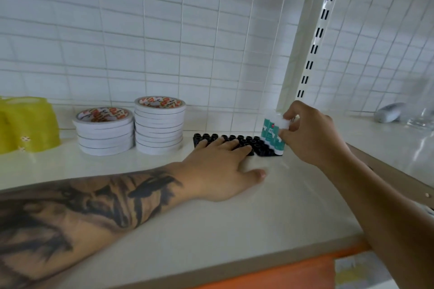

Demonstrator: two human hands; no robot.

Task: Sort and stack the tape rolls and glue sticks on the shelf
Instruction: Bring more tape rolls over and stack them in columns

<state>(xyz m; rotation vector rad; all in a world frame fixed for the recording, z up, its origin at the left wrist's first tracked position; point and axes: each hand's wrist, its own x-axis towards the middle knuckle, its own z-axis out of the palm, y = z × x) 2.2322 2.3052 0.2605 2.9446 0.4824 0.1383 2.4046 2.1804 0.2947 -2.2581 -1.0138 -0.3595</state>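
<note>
The right hand (312, 134) pinches the white cap end of a glue stick (283, 124) between thumb and curled fingers, at the 2 o'clock side of the shelf (258, 213). Several teal-and-white glue sticks (272, 137) stand upright there, seated at the right end of a black socket tray (234, 141). The exact count of seated sticks is probably three or four; blur prevents confirmation.

The left hand (223, 169) lies flat, fingers straight and spread, fingertips pressing on the tray's near edge and holding nothing.

Two tape roll stacks (131, 131) stand side by side at 10 o'clock, touching or nearly so, the right stack taller. A yellow object (28, 124) sits at 9 o'clock.

Failure risks, by judgement:
- The pinched stick, if tilted on insertion, may miss its socket and topple the seated neighbours.
- Downward force at the tray's right end may slide or tip the tray if the left hand releases its pressure.
- The grip lies on the cap alone; the cap may detach and drop the body.
- A toppled stick may roll toward the shelf's front edge at 6 o'clock.
</note>
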